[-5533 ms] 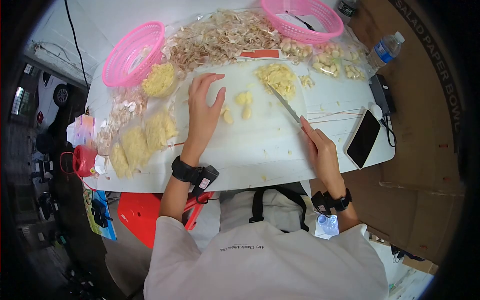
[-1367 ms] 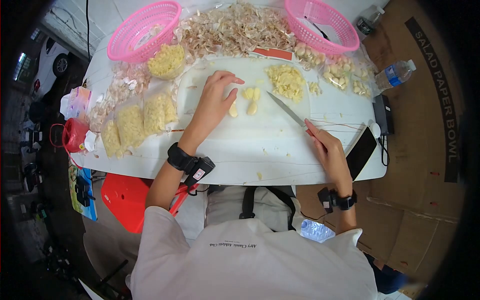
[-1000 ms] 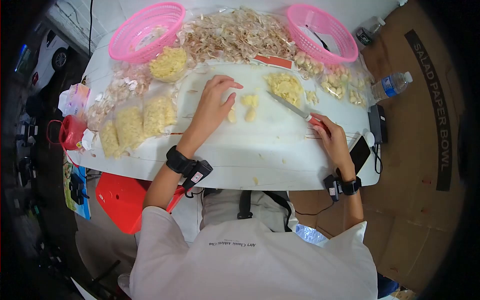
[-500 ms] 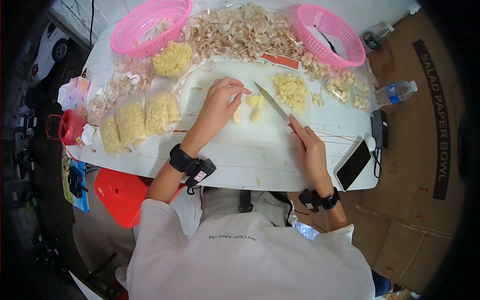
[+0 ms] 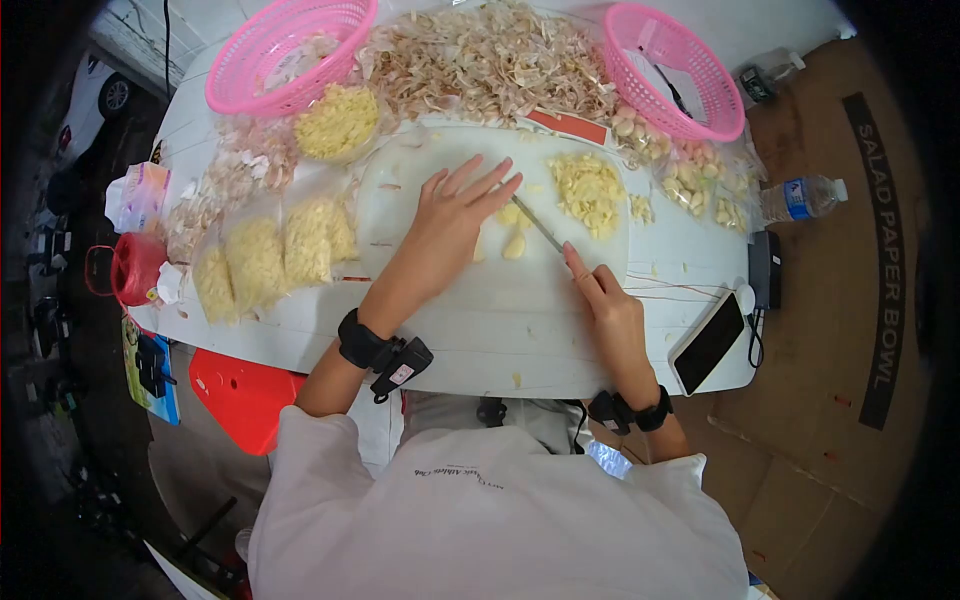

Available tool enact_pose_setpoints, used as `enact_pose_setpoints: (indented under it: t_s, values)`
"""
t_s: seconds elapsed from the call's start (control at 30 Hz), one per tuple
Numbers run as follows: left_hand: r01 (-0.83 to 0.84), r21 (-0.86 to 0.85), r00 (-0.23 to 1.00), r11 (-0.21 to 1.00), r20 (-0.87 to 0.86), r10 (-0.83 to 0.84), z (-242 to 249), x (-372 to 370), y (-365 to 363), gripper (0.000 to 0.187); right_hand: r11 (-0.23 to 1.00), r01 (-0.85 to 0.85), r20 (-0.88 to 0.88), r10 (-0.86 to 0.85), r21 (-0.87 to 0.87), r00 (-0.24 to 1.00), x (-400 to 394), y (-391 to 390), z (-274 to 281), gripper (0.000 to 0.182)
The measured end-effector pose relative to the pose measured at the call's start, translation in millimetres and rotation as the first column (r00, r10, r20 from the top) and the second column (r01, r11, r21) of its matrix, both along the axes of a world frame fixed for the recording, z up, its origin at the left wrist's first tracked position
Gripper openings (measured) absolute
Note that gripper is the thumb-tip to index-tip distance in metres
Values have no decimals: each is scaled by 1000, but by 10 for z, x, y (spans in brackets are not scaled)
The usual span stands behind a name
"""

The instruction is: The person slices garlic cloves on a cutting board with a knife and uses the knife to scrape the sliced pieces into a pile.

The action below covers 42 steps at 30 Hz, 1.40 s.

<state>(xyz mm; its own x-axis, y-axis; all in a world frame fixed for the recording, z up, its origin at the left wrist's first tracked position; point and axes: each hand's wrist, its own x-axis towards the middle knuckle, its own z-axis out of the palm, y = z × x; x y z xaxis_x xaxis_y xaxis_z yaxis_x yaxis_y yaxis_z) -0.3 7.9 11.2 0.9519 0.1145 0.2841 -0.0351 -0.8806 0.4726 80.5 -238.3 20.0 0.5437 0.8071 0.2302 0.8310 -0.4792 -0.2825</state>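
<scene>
My right hand (image 5: 610, 315) is closed around the handle of a kitchen knife (image 5: 541, 226), its index finger stretched along toward the blade. The blade appears thin, almost edge-on, over a white cutting board (image 5: 400, 190). My left hand (image 5: 448, 225) is spread palm down over the board, fingertips right at the knife's tip. A peeled garlic clove (image 5: 514, 245) lies just below the blade, and another shows partly beside my left hand. Cut garlic pieces (image 5: 511, 215) sit between hand and knife, partly hidden. Right of the blade is a pile of sliced garlic (image 5: 588, 192).
Bags of chopped garlic (image 5: 255, 255) lie on the left. Garlic skins (image 5: 490, 65) cover the back between two pink baskets (image 5: 290, 95). On the right are bagged cloves (image 5: 690, 180), a water bottle (image 5: 805, 198) and a phone (image 5: 708, 338). A red stool (image 5: 240, 400) stands below the table.
My left hand has moved right and spread its fingers, now reaching the knife's tip and covering some garlic. The blade has turned more edge-on. The whole view has shifted slightly.
</scene>
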Motion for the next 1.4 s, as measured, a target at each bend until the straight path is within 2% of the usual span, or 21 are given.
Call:
enact_pose_setpoints:
  t_s: [0.03,0.1,0.3,0.37,0.43,0.63,0.83,1.13,1.2,1.3,1.4]
  values:
    - [1,-4,1000,1000,-4,-1,-6,-5,-7,76,1000,-12,9,12,-9,1000,-11,6,8,70]
    - [52,39,991,998,-123,-47,-6,-6,-13,80,1000,-13,-7,13,-14,1000,-31,7,-12,69]
    - [61,5,986,998,-158,-60,20,3,-34,74,1000,10,-55,-10,-9,998,-69,30,-38,66]
    - [66,-16,984,998,-163,-67,36,10,-37,72,1000,22,-54,-22,-4,998,-68,34,-34,66]
    - [67,-36,983,997,-167,-72,45,26,-31,69,999,33,-129,-28,35,991,-49,28,-39,67]
    - [94,-128,992,987,-71,-104,57,58,-38,65,993,71,-190,-51,98,980,-54,-23,-37,69]
    - [128,-109,991,986,-23,-131,47,94,-42,68,991,85,-154,-68,104,986,-52,-18,-24,69]
    - [104,-135,993,985,-44,-111,58,85,-18,69,993,72,-139,-59,90,989,-29,30,-3,68]
    - [108,-85,993,990,-46,-112,26,86,-7,61,994,73,-145,-60,80,988,-27,32,1,69]
    - [109,-72,992,991,-63,-113,5,85,1,61,996,69,-131,-61,54,989,-15,35,2,69]
    - [100,-101,988,990,-107,-110,33,74,-3,67,998,54,-95,-51,24,994,3,35,-15,70]
